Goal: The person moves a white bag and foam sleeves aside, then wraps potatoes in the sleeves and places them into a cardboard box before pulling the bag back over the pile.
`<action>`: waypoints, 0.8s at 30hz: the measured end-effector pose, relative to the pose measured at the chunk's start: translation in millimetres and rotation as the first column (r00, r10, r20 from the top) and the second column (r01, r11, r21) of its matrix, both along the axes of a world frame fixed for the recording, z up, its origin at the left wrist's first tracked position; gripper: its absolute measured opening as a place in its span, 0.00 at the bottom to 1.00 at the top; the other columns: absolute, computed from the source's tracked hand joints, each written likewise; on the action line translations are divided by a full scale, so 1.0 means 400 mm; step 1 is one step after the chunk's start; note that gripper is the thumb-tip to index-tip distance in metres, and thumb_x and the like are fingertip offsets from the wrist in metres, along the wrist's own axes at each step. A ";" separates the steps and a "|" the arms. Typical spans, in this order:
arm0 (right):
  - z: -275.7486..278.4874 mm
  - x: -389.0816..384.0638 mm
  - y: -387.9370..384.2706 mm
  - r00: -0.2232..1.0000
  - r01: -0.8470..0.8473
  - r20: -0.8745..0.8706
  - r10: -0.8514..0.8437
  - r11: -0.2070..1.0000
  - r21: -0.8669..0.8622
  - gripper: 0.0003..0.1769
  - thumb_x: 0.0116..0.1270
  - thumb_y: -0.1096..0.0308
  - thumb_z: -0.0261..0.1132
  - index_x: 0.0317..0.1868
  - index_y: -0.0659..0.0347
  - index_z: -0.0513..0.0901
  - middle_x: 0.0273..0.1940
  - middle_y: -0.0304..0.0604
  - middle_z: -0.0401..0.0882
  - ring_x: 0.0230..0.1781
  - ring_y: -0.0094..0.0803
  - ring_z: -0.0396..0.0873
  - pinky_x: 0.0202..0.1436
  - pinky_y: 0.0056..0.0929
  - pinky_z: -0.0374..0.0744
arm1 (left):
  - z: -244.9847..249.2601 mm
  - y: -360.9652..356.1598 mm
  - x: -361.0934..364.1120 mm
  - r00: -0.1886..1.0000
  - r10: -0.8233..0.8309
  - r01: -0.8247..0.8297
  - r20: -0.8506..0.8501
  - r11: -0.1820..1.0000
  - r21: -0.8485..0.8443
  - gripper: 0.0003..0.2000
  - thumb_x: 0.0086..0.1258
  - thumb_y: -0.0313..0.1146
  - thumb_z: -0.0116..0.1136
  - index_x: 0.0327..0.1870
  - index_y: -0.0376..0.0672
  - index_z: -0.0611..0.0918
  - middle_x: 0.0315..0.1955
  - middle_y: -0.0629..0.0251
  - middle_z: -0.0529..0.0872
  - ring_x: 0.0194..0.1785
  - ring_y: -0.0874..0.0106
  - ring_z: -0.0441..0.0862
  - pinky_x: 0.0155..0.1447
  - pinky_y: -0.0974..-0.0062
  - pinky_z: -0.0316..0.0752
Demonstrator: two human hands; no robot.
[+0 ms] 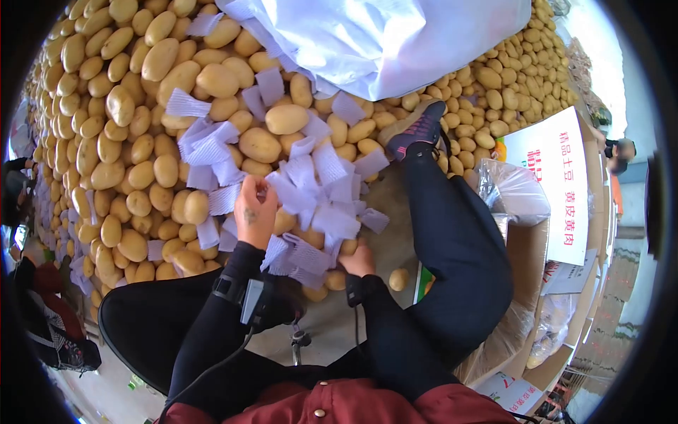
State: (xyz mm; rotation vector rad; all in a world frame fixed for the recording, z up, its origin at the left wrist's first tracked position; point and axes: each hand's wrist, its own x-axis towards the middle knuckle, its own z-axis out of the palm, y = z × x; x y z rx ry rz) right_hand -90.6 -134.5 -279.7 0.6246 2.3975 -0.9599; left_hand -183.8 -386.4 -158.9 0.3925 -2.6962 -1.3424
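My left hand (256, 213) is over the pile, its fingers curled toward the thumb. Whatever it may pinch is hidden; a foam net sleeve (225, 200) lies right beside its fingers. Lower and to the right, my right hand (359, 260) has its fingers around a potato (349, 246), partly covered by the hand and the sleeves. Between and beyond both hands is a loose heap of pale lilac foam net sleeves (337, 220) on top of the potatoes. A bare yellow potato (287, 119) rests just past this heap.
A large potato pile (134, 169) spreads ahead and left. A white plastic sheet (395, 49) lies over its far part. On my right stands an open cardboard box (526, 261) with a plastic liner. One loose potato (399, 279) is on the floor by my leg. Other people are at the left edge.
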 end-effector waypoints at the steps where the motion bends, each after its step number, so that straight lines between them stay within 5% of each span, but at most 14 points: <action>1: 0.035 -0.029 -0.011 0.980 0.201 0.038 -0.198 0.956 -0.215 0.35 0.51 0.59 0.77 0.55 0.62 0.71 0.44 0.54 0.82 0.42 0.45 0.84 0.40 0.42 0.83 | 0.012 0.006 -0.015 0.995 0.099 -0.090 -0.015 0.949 0.301 0.08 0.67 0.29 0.64 0.41 0.38 0.77 0.32 0.60 0.86 0.32 0.65 0.84 0.36 0.69 0.78; 2: 0.098 -0.059 -0.020 0.919 0.390 0.113 -0.378 0.827 -0.406 0.33 0.52 0.59 0.77 0.55 0.61 0.71 0.41 0.49 0.82 0.36 0.37 0.85 0.33 0.37 0.83 | 0.025 0.012 -0.025 0.982 0.191 -0.153 -0.005 0.800 0.580 0.09 0.68 0.31 0.65 0.41 0.37 0.79 0.31 0.64 0.86 0.33 0.70 0.84 0.37 0.71 0.78; 4: 0.219 -0.117 -0.054 0.892 0.405 0.023 -0.451 0.777 -0.482 0.31 0.55 0.61 0.76 0.54 0.61 0.71 0.39 0.45 0.81 0.31 0.31 0.82 0.28 0.31 0.81 | 0.055 -0.007 -0.017 0.996 0.047 -0.080 0.072 0.816 0.572 0.11 0.70 0.33 0.65 0.44 0.35 0.80 0.34 0.69 0.86 0.35 0.76 0.84 0.37 0.76 0.79; 5: 0.275 -0.136 -0.063 0.853 0.407 -0.051 -0.519 0.724 -0.556 0.28 0.57 0.62 0.74 0.54 0.61 0.71 0.37 0.41 0.79 0.26 0.25 0.79 0.23 0.26 0.78 | 0.080 -0.002 -0.006 0.994 0.012 -0.089 0.112 0.698 0.710 0.10 0.71 0.33 0.64 0.46 0.36 0.80 0.35 0.68 0.86 0.34 0.77 0.84 0.38 0.77 0.79; 9: 0.447 -0.143 -0.035 0.876 0.156 -0.217 -0.431 0.678 -0.718 0.24 0.65 0.59 0.69 0.55 0.62 0.73 0.39 0.43 0.81 0.26 0.27 0.80 0.25 0.26 0.79 | 0.205 0.021 0.087 0.970 -0.069 -0.202 0.233 0.306 0.930 0.10 0.78 0.35 0.54 0.53 0.42 0.79 0.34 0.68 0.87 0.26 0.78 0.82 0.30 0.78 0.80; 11: 0.511 -0.111 -0.012 0.932 0.229 0.063 -0.356 0.446 -0.865 0.24 0.72 0.50 0.61 0.56 0.60 0.75 0.43 0.42 0.82 0.32 0.31 0.82 0.34 0.26 0.80 | 0.242 0.033 0.144 0.972 -0.079 -0.203 0.223 0.200 0.958 0.11 0.79 0.35 0.51 0.56 0.42 0.78 0.32 0.70 0.86 0.25 0.78 0.82 0.28 0.78 0.80; 12: 0.518 -0.089 -0.017 0.933 0.215 0.049 -0.356 0.444 -0.870 0.24 0.72 0.50 0.61 0.56 0.60 0.75 0.43 0.42 0.82 0.32 0.31 0.82 0.34 0.26 0.80 | 0.271 0.046 0.173 0.965 -0.101 -0.221 0.243 0.191 0.956 0.14 0.79 0.38 0.51 0.59 0.44 0.77 0.32 0.71 0.85 0.23 0.77 0.79 0.26 0.78 0.76; 15: 0.540 -0.010 -0.054 0.860 0.350 0.382 -0.337 -0.155 -0.924 0.28 0.73 0.47 0.58 0.60 0.62 0.77 0.50 0.48 0.83 0.48 0.40 0.83 0.49 0.37 0.82 | 0.293 0.068 0.251 0.933 -0.277 -0.214 0.228 0.079 0.974 0.18 0.77 0.48 0.54 0.60 0.51 0.76 0.32 0.73 0.84 0.21 0.74 0.73 0.29 0.72 0.71; 18: 0.530 0.017 -0.059 0.822 0.463 0.533 -0.200 -0.309 -0.831 0.31 0.73 0.47 0.58 0.61 0.68 0.75 0.52 0.52 0.81 0.52 0.45 0.81 0.53 0.40 0.82 | 0.299 0.075 0.293 0.920 -0.265 -0.267 0.287 0.111 0.957 0.18 0.76 0.49 0.54 0.60 0.52 0.76 0.33 0.73 0.84 0.23 0.74 0.73 0.31 0.72 0.71; 20: 0.424 -0.004 -0.018 0.717 0.469 0.665 -0.210 -0.561 -0.682 0.31 0.74 0.48 0.58 0.62 0.69 0.74 0.53 0.53 0.80 0.52 0.47 0.81 0.54 0.40 0.82 | 0.314 0.044 0.306 0.956 -0.111 -0.265 0.270 0.061 0.962 0.13 0.77 0.40 0.54 0.57 0.46 0.75 0.33 0.70 0.82 0.25 0.74 0.76 0.32 0.72 0.76; 21: 0.449 -0.008 -0.039 0.653 0.331 0.583 -0.484 -0.510 -0.794 0.30 0.75 0.49 0.58 0.61 0.69 0.73 0.53 0.52 0.79 0.51 0.45 0.81 0.52 0.38 0.83 | 0.329 0.020 0.308 0.966 -0.042 -0.251 0.255 0.072 0.965 0.12 0.77 0.39 0.54 0.56 0.46 0.76 0.34 0.69 0.82 0.26 0.74 0.77 0.32 0.72 0.76; 22: 0.434 -0.016 -0.041 0.649 0.325 0.447 -0.615 -0.307 -0.895 0.28 0.76 0.49 0.57 0.61 0.66 0.73 0.54 0.51 0.79 0.50 0.43 0.81 0.50 0.38 0.83 | 0.345 -0.007 0.310 0.971 0.032 -0.241 0.239 0.083 0.967 0.12 0.77 0.37 0.55 0.55 0.45 0.76 0.34 0.68 0.82 0.27 0.74 0.77 0.33 0.72 0.77; 24: 0.286 0.022 -0.079 0.802 0.277 0.001 -0.597 0.371 -0.887 0.28 0.73 0.49 0.61 0.62 0.61 0.73 0.54 0.51 0.77 0.49 0.43 0.80 0.51 0.39 0.81 | 0.359 -0.066 0.325 0.971 0.115 -0.223 0.209 0.126 0.967 0.11 0.77 0.37 0.54 0.55 0.45 0.76 0.34 0.68 0.82 0.28 0.73 0.78 0.34 0.72 0.77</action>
